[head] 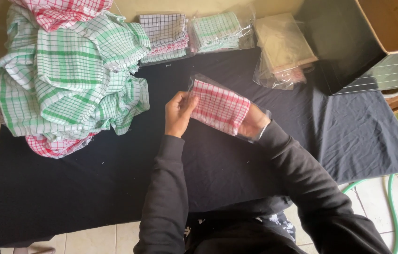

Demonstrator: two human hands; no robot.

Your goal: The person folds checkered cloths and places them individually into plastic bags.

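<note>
Both hands pinch a folded red-checked cloth [218, 107] in its clear bag [255, 134]: left hand [178, 114] steadying the closed end, right hand [254, 122] best keeping the mouth flat.

- A table draped in a black cloth [91, 188] fills most of the room in view.
- Behind it stands a pale yellowish wall [128, 7].
- The floor [91, 242] is light tile with dark grout.
- A green hose [394, 197] curls over the tiles at the right.
- Soft, even daylight, no hard shadows.
</note>
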